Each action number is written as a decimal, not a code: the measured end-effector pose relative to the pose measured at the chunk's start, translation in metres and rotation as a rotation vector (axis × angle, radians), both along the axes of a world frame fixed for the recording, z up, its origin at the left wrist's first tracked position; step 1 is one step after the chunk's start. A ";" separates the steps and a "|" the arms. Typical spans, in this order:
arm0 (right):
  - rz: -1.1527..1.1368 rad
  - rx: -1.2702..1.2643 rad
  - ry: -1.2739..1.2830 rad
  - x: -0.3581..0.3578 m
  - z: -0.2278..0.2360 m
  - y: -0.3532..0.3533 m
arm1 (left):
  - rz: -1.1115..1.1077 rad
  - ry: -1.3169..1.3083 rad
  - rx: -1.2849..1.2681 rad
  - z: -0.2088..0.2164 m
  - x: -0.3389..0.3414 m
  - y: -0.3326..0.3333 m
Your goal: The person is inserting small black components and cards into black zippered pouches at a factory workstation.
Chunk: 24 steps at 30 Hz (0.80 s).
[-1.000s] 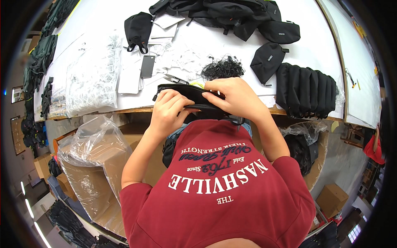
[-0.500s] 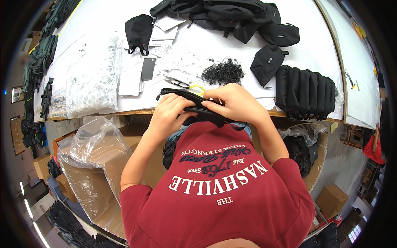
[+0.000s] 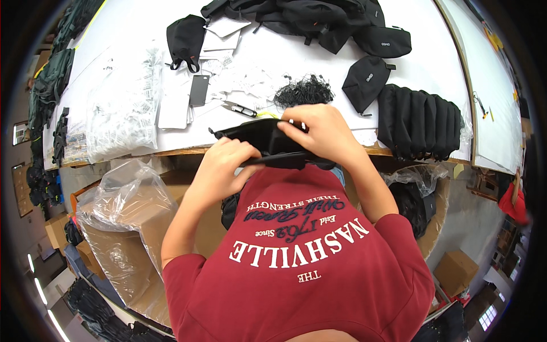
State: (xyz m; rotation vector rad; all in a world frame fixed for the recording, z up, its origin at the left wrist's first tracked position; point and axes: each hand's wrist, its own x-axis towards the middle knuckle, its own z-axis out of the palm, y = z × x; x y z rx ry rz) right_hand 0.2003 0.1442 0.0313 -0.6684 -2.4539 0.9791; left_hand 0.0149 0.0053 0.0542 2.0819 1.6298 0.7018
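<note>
A black zip pouch (image 3: 250,134) is held in front of my chest at the table's near edge, its mouth spread apart so the dark inside shows. My left hand (image 3: 228,168) grips the near rim between thumb and fingers. On the far rim, my right hand (image 3: 319,128) pinches the fabric, fingers bent over the edge. Just beyond the pouch lie thread snips (image 3: 239,109) with a yellow cord (image 3: 266,114). Behind my right hand is a heap of black string loops (image 3: 303,91). A dark card tag (image 3: 199,90) rests on white paper sheets (image 3: 174,108).
More black pouches (image 3: 382,43) are piled at the far side, and a row of them (image 3: 419,122) stands at the right. A clear bag of white labels (image 3: 122,108) lies left. Plastic-lined cardboard boxes (image 3: 125,228) stand below the table edge. Another person's red sleeve (image 3: 513,202) shows far right.
The pouch's mouth has been pulled wider. My left hand has moved slightly down and left with the near rim, while my right hand has lifted the far rim a little.
</note>
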 end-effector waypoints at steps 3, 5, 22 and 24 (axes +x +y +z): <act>-0.065 0.157 -0.019 -0.008 -0.008 -0.006 | -0.108 0.028 -0.292 0.013 0.004 -0.005; -0.010 0.105 -0.007 -0.014 -0.008 -0.008 | -0.189 0.042 -0.328 0.010 0.006 -0.004; 0.274 -0.394 -0.401 0.047 -0.072 -0.011 | -0.091 -1.256 -1.008 -0.058 -0.057 -0.067; 0.198 -0.383 -0.395 0.050 -0.072 -0.018 | -0.043 -1.291 -1.001 -0.058 -0.056 -0.077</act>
